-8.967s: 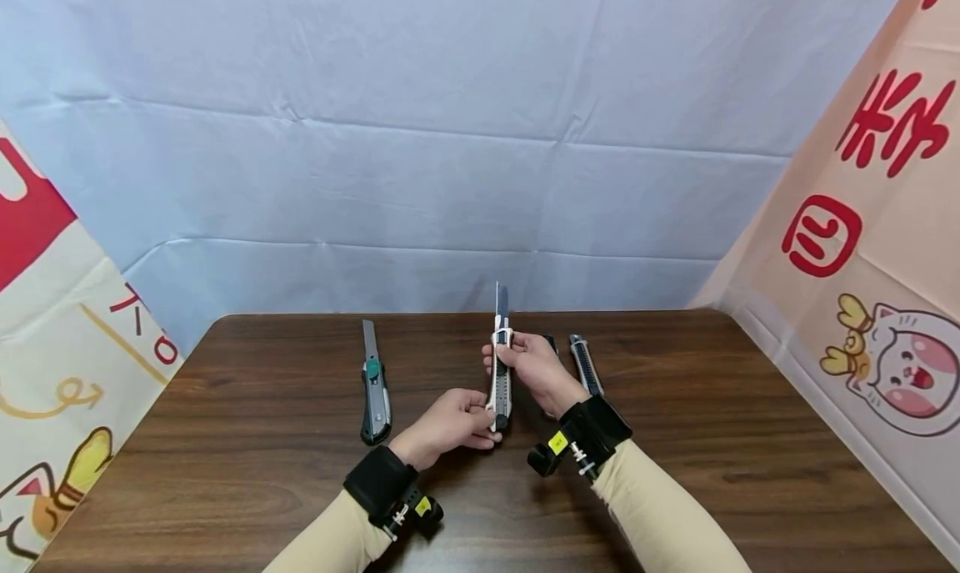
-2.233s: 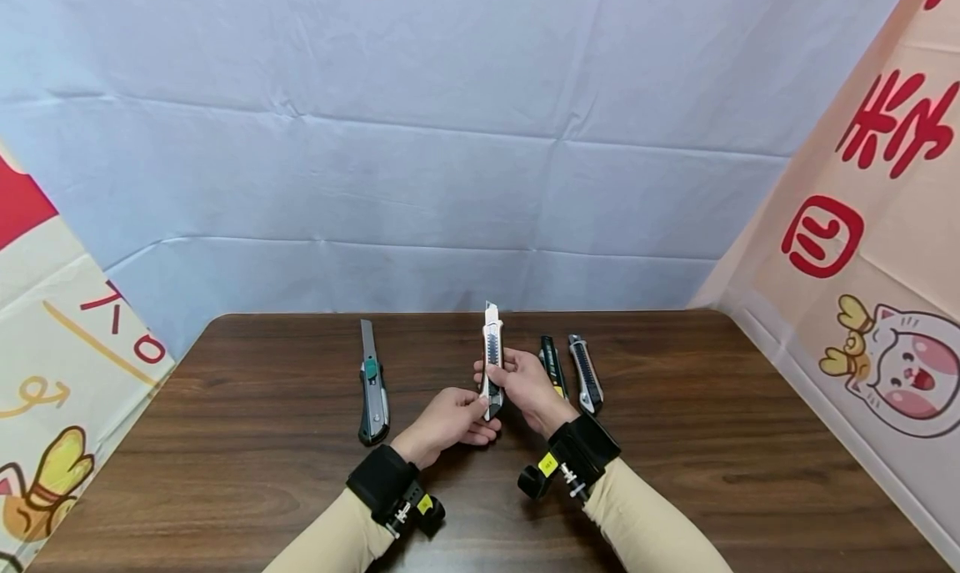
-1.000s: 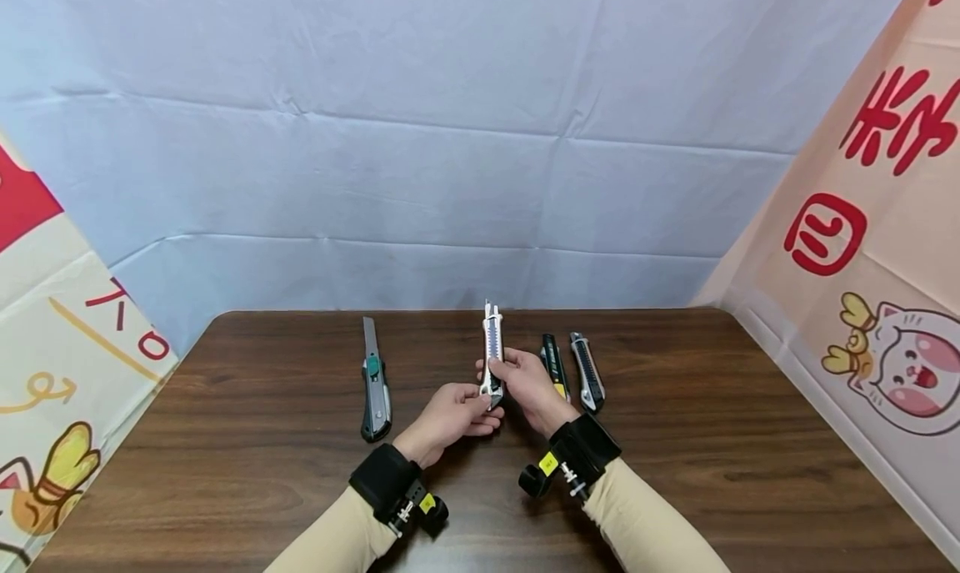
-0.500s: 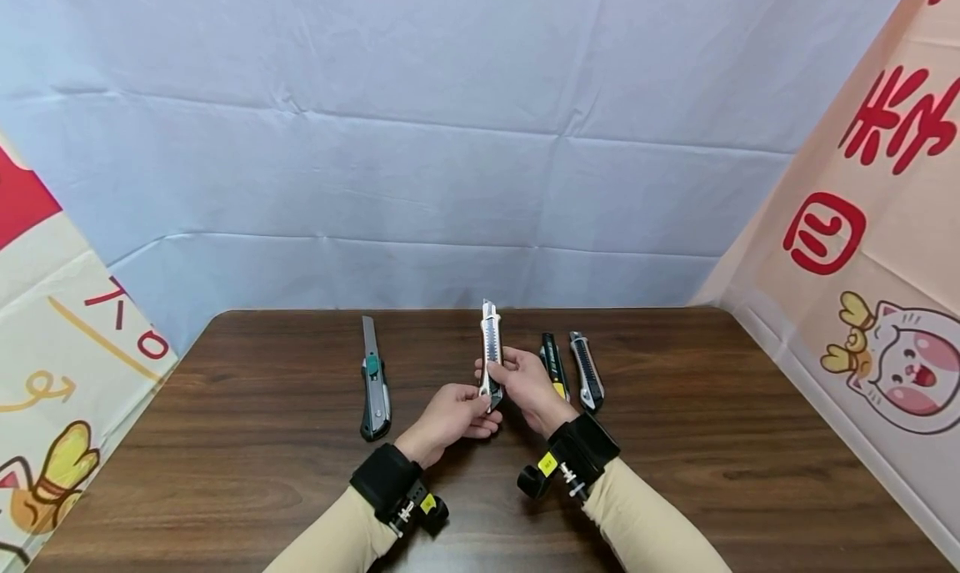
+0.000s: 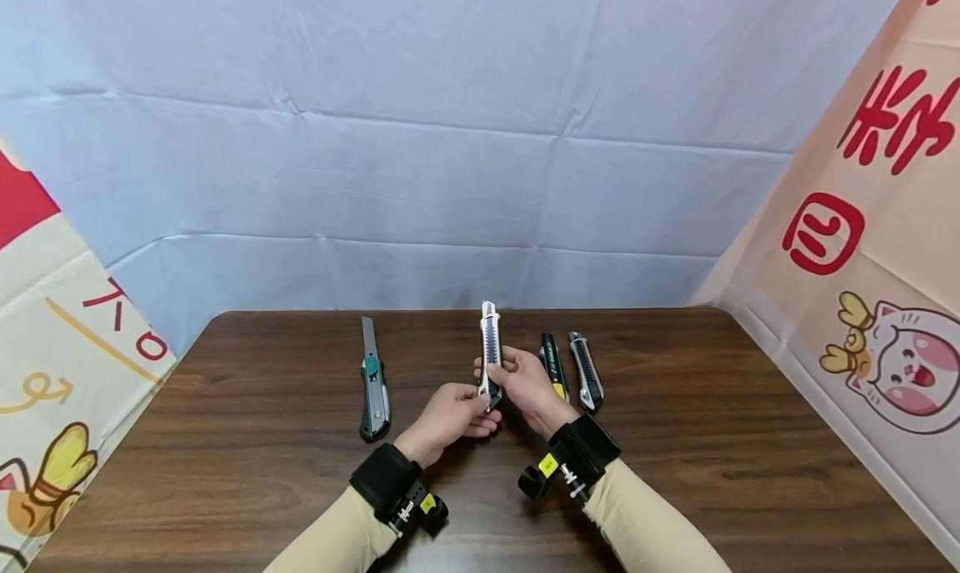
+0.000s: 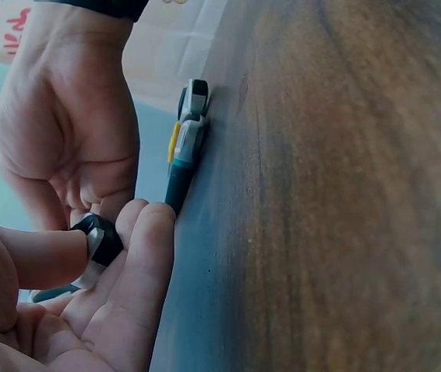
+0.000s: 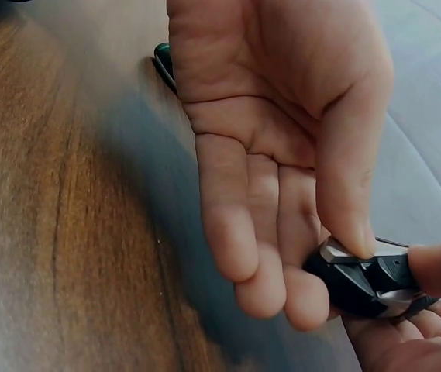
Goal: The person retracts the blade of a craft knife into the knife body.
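Both forearms are angling inward over the middle, the left hand [image 5: 450, 417] and right hand [image 5: 525, 383] curling fingers together.

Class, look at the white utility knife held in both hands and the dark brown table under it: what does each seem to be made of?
White utility knife: likely a glossy plastic body around a metal rail, judging by the ridged grey centre strip, with a black end cap that looks like plastic. Dark brown table: wood or wood-look laminate, shown by streaked grain and a smooth, faintly shiny top.

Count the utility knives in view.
4: white knife held by both hands; green-slider knife lying left; yellow-accented knife and grey-black knife lying right. None seems hidden.
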Available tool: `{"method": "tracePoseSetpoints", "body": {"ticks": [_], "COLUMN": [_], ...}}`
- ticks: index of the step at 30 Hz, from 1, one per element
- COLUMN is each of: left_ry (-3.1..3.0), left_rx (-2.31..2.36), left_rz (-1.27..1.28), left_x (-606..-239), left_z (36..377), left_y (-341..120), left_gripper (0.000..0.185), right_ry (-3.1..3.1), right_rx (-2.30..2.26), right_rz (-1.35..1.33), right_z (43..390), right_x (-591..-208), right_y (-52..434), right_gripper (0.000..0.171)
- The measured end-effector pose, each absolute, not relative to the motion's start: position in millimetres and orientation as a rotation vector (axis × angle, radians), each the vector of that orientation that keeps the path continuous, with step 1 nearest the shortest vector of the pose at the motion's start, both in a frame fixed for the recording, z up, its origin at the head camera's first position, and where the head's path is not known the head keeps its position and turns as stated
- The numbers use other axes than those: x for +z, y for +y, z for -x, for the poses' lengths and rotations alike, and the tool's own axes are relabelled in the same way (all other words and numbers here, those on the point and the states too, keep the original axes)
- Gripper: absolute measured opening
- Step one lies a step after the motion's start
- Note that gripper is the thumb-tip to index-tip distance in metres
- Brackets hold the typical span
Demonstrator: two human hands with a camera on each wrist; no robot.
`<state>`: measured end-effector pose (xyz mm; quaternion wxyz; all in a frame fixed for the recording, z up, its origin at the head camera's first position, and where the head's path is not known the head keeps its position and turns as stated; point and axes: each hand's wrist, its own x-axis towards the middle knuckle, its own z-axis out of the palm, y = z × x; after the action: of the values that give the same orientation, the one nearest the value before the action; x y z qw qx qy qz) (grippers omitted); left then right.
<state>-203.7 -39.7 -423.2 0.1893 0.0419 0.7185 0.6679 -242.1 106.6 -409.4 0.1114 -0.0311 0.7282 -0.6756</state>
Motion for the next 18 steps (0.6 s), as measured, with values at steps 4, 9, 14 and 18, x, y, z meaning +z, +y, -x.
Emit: {"method": "tracePoseSetpoints", "body": {"ticks": [4,9,14,18], "left_ry": [2.023,2.020,2.019,2.015], "left_rx": [1.878,1.888,1.906,1.911], "left_rz": [-0.115,-0.115,-0.117,-0.118], "left_x": [-423.1,-424.0,-424.9,-424.8], "left_z": [203.7,204.4,205.3,205.1], "left_y": [-40.6,-41.5,-41.7,-41.7], "left_gripper": [0.029,0.029,0.029,0.029], "right_ry": [2.135,2.135,2.120,2.114], "right_rx": [-1.979,-1.965,-1.951,-1.945], "right_rz": [0.102,0.111,0.134,0.145], "right_z": [242.6,242.9,243.1,242.4], "right_x": [-409.9,-409.5,-409.3,-408.6], "right_y": [106.0,105.6,106.2,106.7], "right_gripper": [0.039,0.041,0.043,0.043]}}
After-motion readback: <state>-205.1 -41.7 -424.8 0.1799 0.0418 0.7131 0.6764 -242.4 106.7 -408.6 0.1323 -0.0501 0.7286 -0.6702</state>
